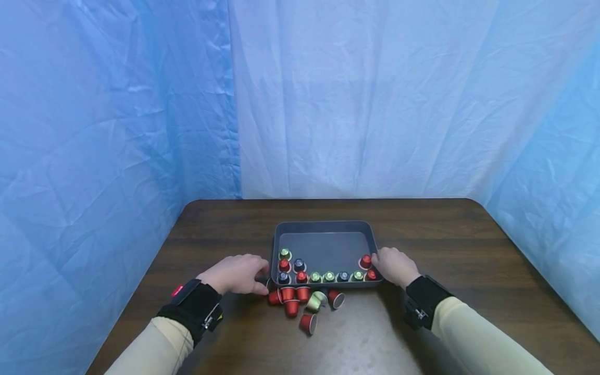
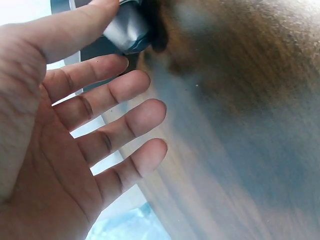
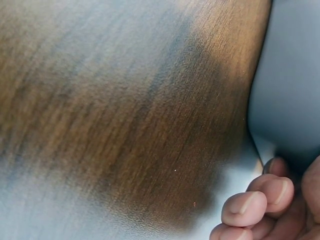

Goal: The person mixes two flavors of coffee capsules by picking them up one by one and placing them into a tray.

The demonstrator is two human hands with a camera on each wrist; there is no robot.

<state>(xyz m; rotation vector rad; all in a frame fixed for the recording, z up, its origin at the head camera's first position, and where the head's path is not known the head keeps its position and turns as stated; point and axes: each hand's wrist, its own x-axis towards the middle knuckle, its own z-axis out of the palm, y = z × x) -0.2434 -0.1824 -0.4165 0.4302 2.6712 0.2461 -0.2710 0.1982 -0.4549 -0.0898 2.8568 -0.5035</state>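
A dark grey baking tray (image 1: 323, 245) holds several coffee capsules standing upside down, red, green and dark blue, mostly in a row along its near side. My left hand (image 1: 241, 274) is at the tray's near left corner, fingers spread and slightly bent. Its thumb touches or nearly touches a dark capsule (image 2: 129, 32); the fingertips stand apart from it. At the tray's right side, my right hand (image 1: 396, 265) has curled fingers (image 3: 245, 207) against the outer wall and seems to grip the rim. A red capsule (image 1: 365, 261) stands inside, close to its thumb.
In front of the tray lie several loose capsules, among them a red capsule (image 1: 308, 323) on its side and a pale green capsule (image 1: 314, 301). All rest on a dark wooden table (image 1: 225, 224). Light blue sheeting (image 1: 356, 104) hangs behind and on both sides.
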